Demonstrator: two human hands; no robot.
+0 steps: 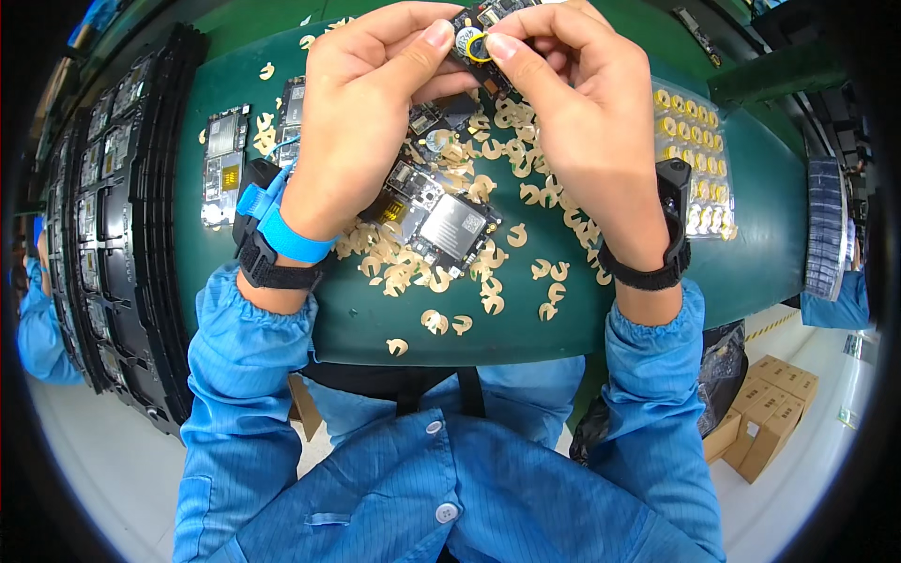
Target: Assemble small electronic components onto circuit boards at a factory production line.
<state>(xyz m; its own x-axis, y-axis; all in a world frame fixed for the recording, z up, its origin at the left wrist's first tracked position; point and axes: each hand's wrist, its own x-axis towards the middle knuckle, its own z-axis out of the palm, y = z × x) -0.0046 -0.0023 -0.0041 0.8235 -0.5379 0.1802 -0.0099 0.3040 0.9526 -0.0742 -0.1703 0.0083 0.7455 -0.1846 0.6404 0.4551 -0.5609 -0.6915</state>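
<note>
Both hands meet at the far edge of the table over a dark circuit board (pixel 495 83). My left hand (pixel 361 117) grips the board's left side, its thumb beside a round silver coin cell (pixel 466 42) with a yellow rim. My right hand (pixel 596 117) is closed at the other side, thumb tip pressed on the cell's yellow edge. Its remaining fingers curl behind the board and are partly hidden. Below the hands lies another circuit board (pixel 450 225) with a silver shield, among many cream C-shaped paper pieces (pixel 385 258).
More circuit boards (pixel 225 169) lie at the left of the green table (pixel 422 324). Stacked black trays (pixel 141 216) stand left of it. On the right is a clear tray (pixel 727 231) of yellow-rimmed cells. Cardboard boxes (pixel 770 413) sit on the floor. Another person's blue sleeve (pixel 45 328) shows far left.
</note>
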